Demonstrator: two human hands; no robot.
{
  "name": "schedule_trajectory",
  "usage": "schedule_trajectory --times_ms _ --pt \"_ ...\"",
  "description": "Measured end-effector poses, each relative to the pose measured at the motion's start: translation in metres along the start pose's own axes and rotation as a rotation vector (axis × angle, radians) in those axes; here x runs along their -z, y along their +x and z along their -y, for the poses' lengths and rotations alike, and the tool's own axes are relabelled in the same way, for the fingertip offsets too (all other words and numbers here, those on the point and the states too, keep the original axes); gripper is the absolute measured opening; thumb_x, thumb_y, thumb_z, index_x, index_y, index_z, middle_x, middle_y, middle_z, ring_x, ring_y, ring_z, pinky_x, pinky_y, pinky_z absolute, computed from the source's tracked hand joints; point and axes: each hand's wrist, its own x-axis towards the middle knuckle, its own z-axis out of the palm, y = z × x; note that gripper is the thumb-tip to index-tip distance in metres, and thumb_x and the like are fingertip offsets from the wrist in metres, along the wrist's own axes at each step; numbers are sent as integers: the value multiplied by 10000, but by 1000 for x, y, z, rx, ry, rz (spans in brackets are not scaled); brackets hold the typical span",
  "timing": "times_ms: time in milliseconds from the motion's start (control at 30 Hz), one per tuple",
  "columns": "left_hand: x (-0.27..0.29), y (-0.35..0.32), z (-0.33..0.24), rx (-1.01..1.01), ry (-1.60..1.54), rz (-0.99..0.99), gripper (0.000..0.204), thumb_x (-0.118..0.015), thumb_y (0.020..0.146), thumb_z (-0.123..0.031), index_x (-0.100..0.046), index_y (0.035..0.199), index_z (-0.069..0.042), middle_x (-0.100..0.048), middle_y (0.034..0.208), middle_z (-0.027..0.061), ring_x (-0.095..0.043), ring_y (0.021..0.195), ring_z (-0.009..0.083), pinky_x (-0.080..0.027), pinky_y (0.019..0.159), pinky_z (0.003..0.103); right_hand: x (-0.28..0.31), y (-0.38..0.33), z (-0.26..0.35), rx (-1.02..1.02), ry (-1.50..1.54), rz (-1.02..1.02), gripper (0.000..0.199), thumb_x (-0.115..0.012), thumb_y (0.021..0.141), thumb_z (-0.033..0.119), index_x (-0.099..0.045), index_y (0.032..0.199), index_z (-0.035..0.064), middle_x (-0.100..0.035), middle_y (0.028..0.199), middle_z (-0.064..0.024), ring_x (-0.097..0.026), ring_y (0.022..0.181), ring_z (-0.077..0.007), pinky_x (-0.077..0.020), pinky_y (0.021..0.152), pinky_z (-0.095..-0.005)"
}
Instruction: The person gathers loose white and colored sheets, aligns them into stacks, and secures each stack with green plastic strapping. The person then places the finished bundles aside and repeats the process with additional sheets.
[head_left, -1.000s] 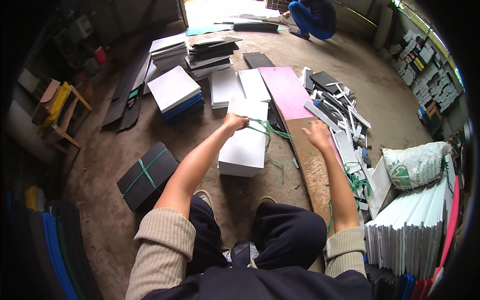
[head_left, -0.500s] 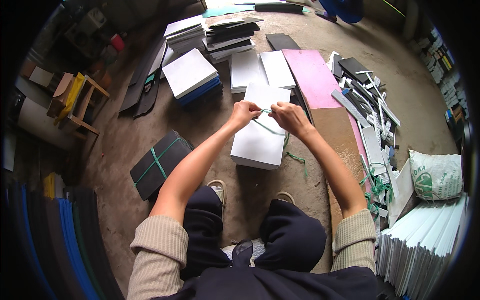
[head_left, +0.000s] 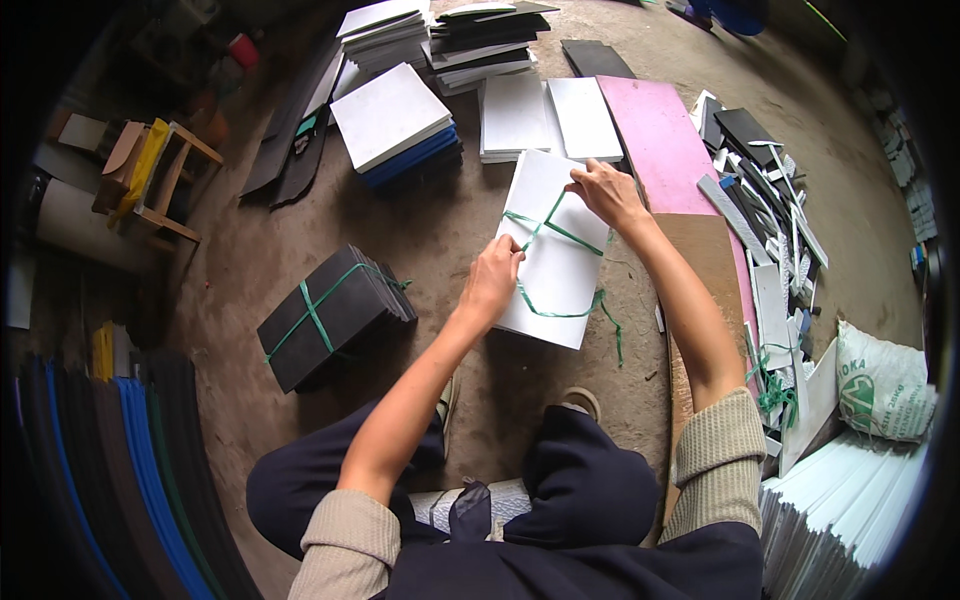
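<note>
A stack of white sheets [head_left: 558, 268] lies on the floor in front of me. Green twine [head_left: 575, 239] crosses over its top. At the stack's left edge, my left hand [head_left: 492, 285] is closed on the twine in a pinch. Near the far right corner, my right hand [head_left: 606, 192] also pinches the twine, and a strand runs taut between the two. Loose twine droops over the near part of the stack and trails past its right side. To the left sits a stack of dark sheets [head_left: 335, 315], tied crosswise with green twine.
Beyond are white-and-blue stacked sheets [head_left: 392, 115] and a mixed black-and-white pile [head_left: 485, 45]. Right of me lie a pink board [head_left: 655, 140], a brown board [head_left: 690, 265], scattered offcuts [head_left: 765, 205] and a white sack [head_left: 880, 385]. A wooden stool [head_left: 160, 185] stands left.
My hands have moved apart: the left came nearer to me, the right went farther and to the right. The twine now forms a cross on the stack, which looks slightly turned.
</note>
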Motion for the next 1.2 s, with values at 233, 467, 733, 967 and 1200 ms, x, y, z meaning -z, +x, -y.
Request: schedule_trajectory --times_ms 233,467,733,967,1200 --pt "-36 -53 -20 277 -722 -231 244 -364 909 -184 -459 778 -1 -459 684 77 -511 534 148 -402 487 288 -25 17 -8 -4 112 -2 198 -522 808 305 -596 888 140 -497 1064 -130 -521 960 -304 -426 791 -451" --pt "-41 -63 -36 286 -442 -348 311 -448 853 -131 -324 606 11 -297 527 90 -280 439 140 -276 430 319 -29 28 -5 -96 154 35 216 -536 787 309 -608 904 142 -564 963 -56 -567 887 -269 -478 725 -392" --pt "-45 -88 -35 387 -472 -327 270 -441 847 -122 -372 622 11 -345 630 68 -335 559 123 -327 514 283 -22 34 -5 -68 118 4 226 -551 784 288 -621 925 126 -523 1054 -57 -515 994 -273 -427 820 -377" --pt "-38 -59 -25 -15 -988 -472 301 -401 862 -163 -427 609 0 -506 875 94 -491 891 150 -367 875 325 8 17 17 -552 1673 70 176 -419 897 243 -449 882 71 -566 658 -59 -600 640 -164 -513 611 -292" --pt "-23 2 -9 0 -252 -274 156 -480 860 -165 -391 839 -37 -520 632 127 -527 588 290 -425 534 363 2 7 17 226 608 241 501 -631 757 219 -306 1056 -19 -490 918 -223 -522 857 -335 -416 754 -373"
